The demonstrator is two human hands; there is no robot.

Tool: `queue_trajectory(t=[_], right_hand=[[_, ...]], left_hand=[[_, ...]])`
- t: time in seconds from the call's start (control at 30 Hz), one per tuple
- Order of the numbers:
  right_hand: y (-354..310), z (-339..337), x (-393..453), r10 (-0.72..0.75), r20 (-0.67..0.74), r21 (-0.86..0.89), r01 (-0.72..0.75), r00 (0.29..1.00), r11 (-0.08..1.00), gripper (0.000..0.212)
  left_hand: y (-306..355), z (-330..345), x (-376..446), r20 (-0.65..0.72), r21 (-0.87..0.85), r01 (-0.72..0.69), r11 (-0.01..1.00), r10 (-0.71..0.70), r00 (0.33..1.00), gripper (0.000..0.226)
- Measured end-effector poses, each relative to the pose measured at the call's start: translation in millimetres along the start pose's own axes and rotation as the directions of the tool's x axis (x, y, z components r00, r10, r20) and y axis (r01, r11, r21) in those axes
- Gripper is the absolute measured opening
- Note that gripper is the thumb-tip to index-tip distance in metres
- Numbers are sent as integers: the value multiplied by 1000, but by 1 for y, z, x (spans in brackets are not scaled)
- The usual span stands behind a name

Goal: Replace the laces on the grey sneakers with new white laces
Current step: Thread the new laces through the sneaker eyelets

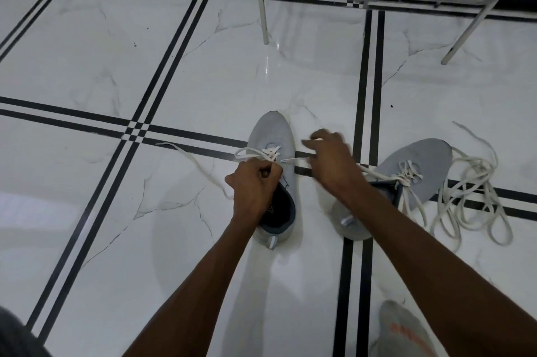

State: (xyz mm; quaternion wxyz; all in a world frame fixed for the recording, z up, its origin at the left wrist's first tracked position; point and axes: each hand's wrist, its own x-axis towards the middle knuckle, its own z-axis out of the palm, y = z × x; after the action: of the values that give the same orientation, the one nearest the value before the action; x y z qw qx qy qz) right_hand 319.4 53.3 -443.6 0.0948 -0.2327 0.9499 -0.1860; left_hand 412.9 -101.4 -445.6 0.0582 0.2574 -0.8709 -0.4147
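Gripping one white lace [255,153], two hands [255,179] [328,153] over two grey sneakers [271,135] [418,164]

No text, brand name or number can be read anywhere. The dark insole [277,208] of the nearer grey sneaker [271,135] carries a faint pale mark — too small and dim to make out. The grey sock [404,330] at the bottom edge bears an orange marking — blurred, so whether it is lettering or pattern cannot be told.
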Motion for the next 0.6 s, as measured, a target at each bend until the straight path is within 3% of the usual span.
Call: queue_trajectory(t=[0.03,0.1,0.17,0.27,0.33,0.37,0.43,0.5,0.6], right_hand=[[-13,4,0,-77,4,89,76,997,993,21],[-26,10,0,-107,36,76,104,994,992,19],[-19,6,0,29,50,-59,-26,998,998,18],[13,-3,-3,280,91,-295,-243,956,924,14],[14,2,1,148,112,-215,-122,983,969,27],[6,4,3,58,113,-73,-50,992,996,28],[-14,11,6,-72,84,101,64,994,993,18],[-18,17,6,-63,68,36,61,996,997,20],[6,16,2,165,122,-74,-157,979,985,18]], left_hand=[[1,0,1,3,-5,-9,1000,9,1000,38],[1,-1,2,5,-1,-35,999,35,999,39],[-2,-2,2,0,13,-33,999,33,999,39],[-4,-2,3,-14,6,-15,1000,15,1000,35],[-2,-2,3,-17,7,-11,1000,12,1000,35],[0,-2,4,-8,6,-10,1000,10,1000,36],[1,-2,5,6,15,-13,1000,13,1000,39],[0,-3,5,3,18,-29,999,29,1000,40],[-4,-4,5,-6,10,-25,1000,25,1000,39]])
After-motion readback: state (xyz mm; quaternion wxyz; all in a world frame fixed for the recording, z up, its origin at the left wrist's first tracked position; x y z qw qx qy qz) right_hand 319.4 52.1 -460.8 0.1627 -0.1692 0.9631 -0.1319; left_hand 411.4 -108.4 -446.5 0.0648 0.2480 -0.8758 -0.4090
